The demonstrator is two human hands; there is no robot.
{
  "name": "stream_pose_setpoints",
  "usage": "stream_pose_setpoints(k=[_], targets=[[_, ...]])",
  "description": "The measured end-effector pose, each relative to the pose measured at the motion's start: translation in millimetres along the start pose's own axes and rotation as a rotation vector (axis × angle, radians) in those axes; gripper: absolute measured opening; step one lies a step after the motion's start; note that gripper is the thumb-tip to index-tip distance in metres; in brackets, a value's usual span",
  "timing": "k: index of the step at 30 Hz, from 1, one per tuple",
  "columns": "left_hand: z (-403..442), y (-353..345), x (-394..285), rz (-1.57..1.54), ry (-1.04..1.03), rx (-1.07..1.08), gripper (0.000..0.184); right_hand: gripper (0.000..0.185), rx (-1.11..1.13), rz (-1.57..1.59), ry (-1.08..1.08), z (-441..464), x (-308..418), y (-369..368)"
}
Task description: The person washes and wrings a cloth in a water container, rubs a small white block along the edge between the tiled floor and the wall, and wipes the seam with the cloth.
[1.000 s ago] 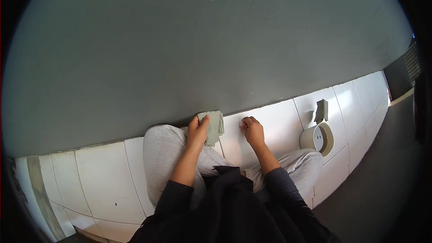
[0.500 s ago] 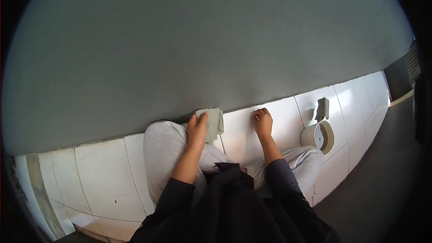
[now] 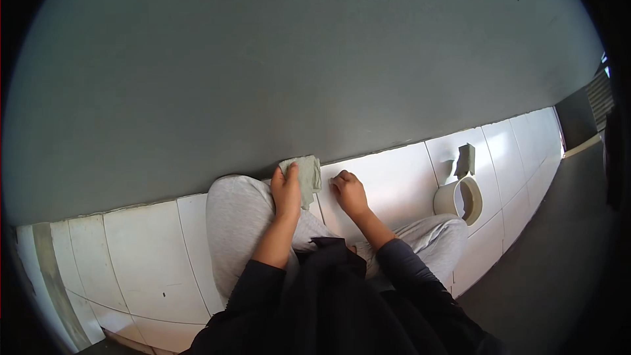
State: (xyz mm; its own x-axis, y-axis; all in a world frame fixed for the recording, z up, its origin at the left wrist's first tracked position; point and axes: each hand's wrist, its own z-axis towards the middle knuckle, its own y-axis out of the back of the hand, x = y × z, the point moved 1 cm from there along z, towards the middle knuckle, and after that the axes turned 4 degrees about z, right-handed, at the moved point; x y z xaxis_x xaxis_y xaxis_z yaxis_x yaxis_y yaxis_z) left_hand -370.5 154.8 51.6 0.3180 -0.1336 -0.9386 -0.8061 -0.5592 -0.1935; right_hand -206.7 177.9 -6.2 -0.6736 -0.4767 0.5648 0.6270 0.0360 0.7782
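Note:
My left hand (image 3: 285, 192) is closed on a folded, pale green cloth (image 3: 307, 181), thumb across its face, above my left knee and close to the grey wall. The cloth hangs down past my fingers on the right. My right hand (image 3: 349, 192) is just right of the cloth, over the white tiles, its fingertips pinched together. A small pale bit seems to show at those fingertips, too small to name. Cloth and right hand are apart.
White tiles (image 3: 388, 174) run as a ledge along the grey wall (image 3: 296, 59). To the right sits a white round container (image 3: 447, 198), with a grey-green rectangular piece (image 3: 466, 160) beside it. My legs (image 3: 233, 230) in grey trousers are folded on the ledge.
My right hand has moved left along the tiles toward the cloth, still pinched. The left hand keeps its hold on the cloth, almost unmoved. The view has shifted slightly.

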Motion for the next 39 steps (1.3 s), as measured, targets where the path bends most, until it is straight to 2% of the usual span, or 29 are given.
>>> stream_pose_setpoints(k=[3,6,7,8,11,12,15,16,18,20,21,22,26,28,31,32,35,36,38,39], targets=[[-2.6,4.0,-3.8,0.005,0.018,-0.007,0.02,0.008,-0.027,0.073,-0.083,1.5,-1.6,6.0],[-1.1,7.4,-1.7,0.039,0.022,-0.038,0.02,0.006,-0.195,0.037,-0.417,15.4,-35.0,22.2],[-2.0,5.4,-2.5,0.031,0.001,-0.034,0.021,0.003,-0.251,-0.058,-0.369,16.9,-32.4,20.8],[-2.4,3.6,-2.9,0.029,0.005,-0.027,0.021,0.005,-0.204,-0.17,-0.285,13.6,-26.9,16.6],[-1.9,-2.4,-1.3,-0.044,0.025,-0.025,0.022,0.007,0.004,-0.001,0.035,1.0,9.7,-4.5],[-1.3,-0.8,-0.1,-0.042,0.026,-0.027,0.022,0.007,0.024,-0.036,0.054,-1.5,15.3,-6.3],[-0.8,3.1,-0.6,-0.004,0.001,-0.046,0.022,0.007,-0.159,-0.007,-0.189,9.2,-10.7,11.1],[-0.5,4.9,-0.9,0.023,-0.016,-0.053,0.022,0.005,-0.198,-0.004,-0.344,14.8,-20.3,17.8],[3.2,4.2,2.0,0.014,-0.01,-0.051,0.022,0.005,-0.198,-0.073,-0.4,16.2,-22.4,19.8],[4.0,-0.9,4.8,-0.005,0.013,-0.038,0.021,0.007,-0.129,-0.083,-0.106,5.6,-6.3,3.5],[4.9,-1.0,3.9,-0.022,0.025,-0.022,0.022,0.009,-0.033,0.019,0.049,-0.9,5.0,-3.7],[3.9,-0.1,3.7,-0.034,0.037,-0.01,0.022,0.009,0.049,-0.022,0.077,-5.9,11.2,-6.6],[3.6,1.5,1.8,-0.003,0.005,-0.048,0.021,0.009,-0.222,0.02,-0.301,13.1,-23.4,13.5],[5.3,2.8,2.4,-0.005,0.005,-0.051,0.021,0.008,-0.215,-0.049,-0.347,13.9,-27.0,14.7],[5.1,-1.0,4.8,-0.035,0.037,-0.034,0.019,0.006,-0.015,-0.004,0.062,-1.3,-2.8,1.5],[5.2,0.6,4.1,-0.041,0.057,-0.027,0.018,0.005,0.003,-0.016,0.069,-2.5,3.1,2.7],[3.7,0.3,2.3,-0.04,0.047,-0.02,0.02,0.008,-0.135,-0.006,-0.327,12.7,-21.5,12.9],[3.2,1.2,1.6,-0.035,0.036,-0.027,0.021,0.009,-0.209,0.045,-0.375,15.5,-24.7,14.3],[3.2,2.5,1.4,-0.003,0.027,-0.023,0.021,0.008,-0.185,-0.107,-0.145,10.1,-17.1,7.6],[3.3,-0.7,0.7,0.019,0.021,-0.023,0.022,0.007,-0.084,-0.048,-0.059,5.4,-10.3,3.1]])
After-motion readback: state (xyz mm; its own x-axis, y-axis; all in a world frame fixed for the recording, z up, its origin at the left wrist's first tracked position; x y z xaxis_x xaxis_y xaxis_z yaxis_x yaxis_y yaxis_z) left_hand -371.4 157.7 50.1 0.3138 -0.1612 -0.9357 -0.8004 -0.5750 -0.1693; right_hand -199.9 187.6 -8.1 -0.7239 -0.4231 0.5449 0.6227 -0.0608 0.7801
